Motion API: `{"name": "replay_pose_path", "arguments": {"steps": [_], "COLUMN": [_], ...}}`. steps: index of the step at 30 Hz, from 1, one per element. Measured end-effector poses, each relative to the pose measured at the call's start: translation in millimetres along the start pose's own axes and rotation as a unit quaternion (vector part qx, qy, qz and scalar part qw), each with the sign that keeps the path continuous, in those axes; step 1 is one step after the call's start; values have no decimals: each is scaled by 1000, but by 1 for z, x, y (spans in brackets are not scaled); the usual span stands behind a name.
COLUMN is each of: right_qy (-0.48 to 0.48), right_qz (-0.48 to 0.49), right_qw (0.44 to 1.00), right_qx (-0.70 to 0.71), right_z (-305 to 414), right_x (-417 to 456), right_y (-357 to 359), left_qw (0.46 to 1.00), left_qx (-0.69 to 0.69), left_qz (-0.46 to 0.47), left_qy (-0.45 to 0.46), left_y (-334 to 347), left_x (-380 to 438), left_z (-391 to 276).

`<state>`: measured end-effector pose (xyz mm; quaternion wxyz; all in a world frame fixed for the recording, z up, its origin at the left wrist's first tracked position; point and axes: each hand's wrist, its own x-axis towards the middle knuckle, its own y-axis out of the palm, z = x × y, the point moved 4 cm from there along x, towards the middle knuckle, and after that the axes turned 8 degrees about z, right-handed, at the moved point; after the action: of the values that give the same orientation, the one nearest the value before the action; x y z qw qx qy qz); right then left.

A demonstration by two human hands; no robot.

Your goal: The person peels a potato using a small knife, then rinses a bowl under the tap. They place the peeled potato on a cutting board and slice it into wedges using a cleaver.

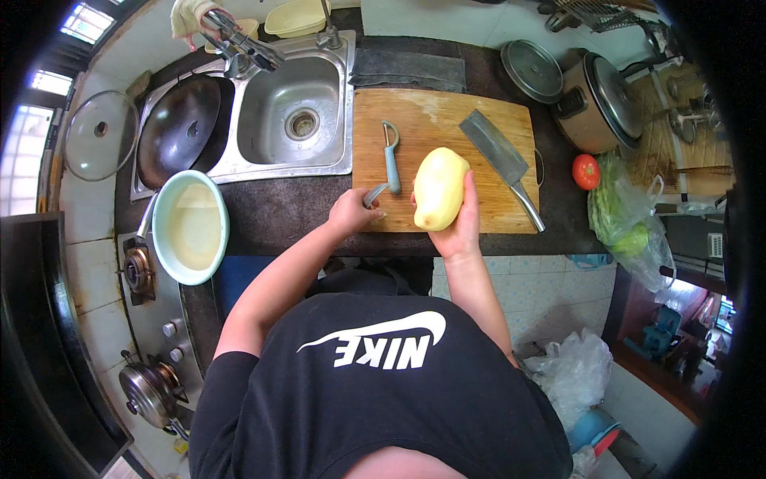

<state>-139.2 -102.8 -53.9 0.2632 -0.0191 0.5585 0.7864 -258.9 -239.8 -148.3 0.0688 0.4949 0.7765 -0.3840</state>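
A large peeled potato (441,188), pale yellow and smooth, rests in my right hand (459,233) over the front of the wooden cutting board (413,108). My left hand (353,212) is at the board's front left corner, its fingers pinching a small curved translucent piece (376,195) whose exact kind I cannot tell. Just past that piece lies a blue-handled Y-shaped peeler (391,158), head pointing away from me. To the right of the potato, a cleaver (497,146) lies flat and slanted, its metal handle towards the front right corner.
Left of the board is a steel sink (287,108) with a wok (179,129) beside its basin. A light green bowl of cloudy liquid (192,227) stands near the gas stove (161,317). At right are a rice cooker (589,108), a tomato (586,172) and bagged green vegetables (622,209).
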Motion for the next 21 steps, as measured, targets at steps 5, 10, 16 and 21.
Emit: {"name": "replay_pose_path", "arguments": {"steps": [5,10,16,21], "right_qy": [-14,-30,11,-15], "right_qz": [-52,-46,-23,-86], "right_qw": [995,994,999,996], "right_qx": [-78,-93,-35,-33], "right_z": [2,2,2,4], "right_x": [0,-3,-7,-10], "right_y": [-6,-1,10,9], "left_qw": [995,987,981,945], "left_qx": [-89,-158,-142,72], "left_qz": [49,4,-39,-129], "left_qy": [-3,25,126,291], "left_y": [3,-5,-36,-57], "left_x": [0,-4,-58,-108], "left_z": [6,3,-70,-134]}}
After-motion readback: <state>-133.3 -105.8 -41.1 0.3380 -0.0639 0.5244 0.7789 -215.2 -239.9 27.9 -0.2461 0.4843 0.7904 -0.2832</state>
